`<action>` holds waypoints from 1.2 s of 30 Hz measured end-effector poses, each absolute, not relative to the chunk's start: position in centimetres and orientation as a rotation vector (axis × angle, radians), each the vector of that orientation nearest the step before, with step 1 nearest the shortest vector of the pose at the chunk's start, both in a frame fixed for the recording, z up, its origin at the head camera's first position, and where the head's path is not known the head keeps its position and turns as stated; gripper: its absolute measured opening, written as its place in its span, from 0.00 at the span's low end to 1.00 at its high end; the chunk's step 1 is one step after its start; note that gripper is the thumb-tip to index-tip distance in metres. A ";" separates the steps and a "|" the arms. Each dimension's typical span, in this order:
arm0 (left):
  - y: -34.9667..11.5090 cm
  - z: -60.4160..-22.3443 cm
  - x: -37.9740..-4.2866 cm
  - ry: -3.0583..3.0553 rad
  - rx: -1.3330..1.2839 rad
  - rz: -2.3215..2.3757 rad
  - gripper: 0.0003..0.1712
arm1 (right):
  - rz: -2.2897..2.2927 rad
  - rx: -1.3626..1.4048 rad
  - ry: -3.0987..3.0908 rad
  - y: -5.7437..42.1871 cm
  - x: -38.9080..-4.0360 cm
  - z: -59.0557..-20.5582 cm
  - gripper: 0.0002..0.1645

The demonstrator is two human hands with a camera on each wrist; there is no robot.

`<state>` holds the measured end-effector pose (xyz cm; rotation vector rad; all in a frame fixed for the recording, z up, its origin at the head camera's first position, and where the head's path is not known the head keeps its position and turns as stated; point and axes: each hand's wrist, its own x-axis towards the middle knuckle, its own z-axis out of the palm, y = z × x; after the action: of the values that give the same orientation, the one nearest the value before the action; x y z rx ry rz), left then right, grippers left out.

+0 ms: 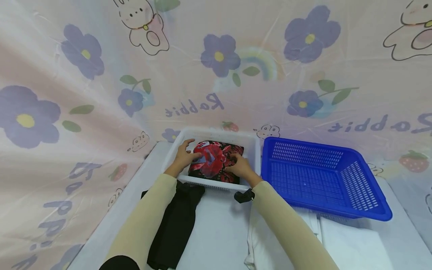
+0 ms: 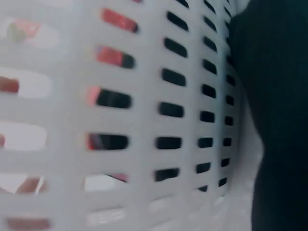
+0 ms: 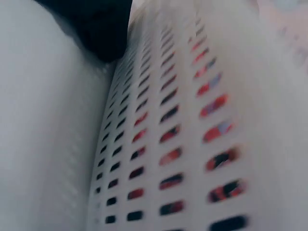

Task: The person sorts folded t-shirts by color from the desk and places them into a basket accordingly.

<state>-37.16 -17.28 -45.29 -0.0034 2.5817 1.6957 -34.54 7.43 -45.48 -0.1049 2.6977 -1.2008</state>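
Note:
A folded cloth garment (image 1: 216, 160), black with large red flowers, lies in a white perforated basket (image 1: 210, 183). At its left edge is my left hand (image 1: 182, 157), thumb stretched over the fabric and fingers apart near the basket's left side. My right hand (image 1: 243, 168) touches the garment's right part, with thumb and forefinger spread on top of it. Through the slots of the basket wall (image 2: 144, 110), red and black fabric shows in the left wrist view. The right wrist view shows the same basket wall (image 3: 154, 144) with the print behind it.
A blue perforated basket (image 1: 303, 183) stands to the right. Black folded clothing (image 1: 179, 228) lies in front of the white basket at left. White folded cloths (image 1: 351, 243) lie at the front right. A printed curtain (image 1: 189, 75) hangs behind and left of the table (image 1: 216, 232).

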 end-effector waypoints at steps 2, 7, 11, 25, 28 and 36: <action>-17.3 -44.6 -36.7 2.589 0.041 1.737 0.40 | -1.179 -0.101 2.706 7.4 -34.0 -45.0 0.42; -17.7 -42.8 -35.1 2.625 0.186 1.708 0.39 | -1.155 -0.212 2.776 7.4 -32.2 -43.4 0.43; -18.3 -41.8 -33.6 2.630 0.275 1.680 0.39 | -1.212 -0.351 2.813 7.5 -30.4 -42.3 0.41; -21.7 -38.2 -28.0 2.431 0.542 1.805 0.34 | -1.456 -0.584 2.726 7.3 -24.6 -39.3 0.34; -22.9 -37.8 -26.7 2.410 0.598 1.784 0.33 | -1.457 -0.626 2.731 6.9 -23.5 -38.9 0.33; -27.5 -37.7 -23.5 2.476 0.590 1.676 0.32 | -1.539 -0.686 2.620 5.8 -21.1 -38.8 0.31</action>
<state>-23.49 -27.47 -37.66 0.5899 2.4764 1.6765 -21.13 5.77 -38.79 -0.6856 2.6195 -1.5389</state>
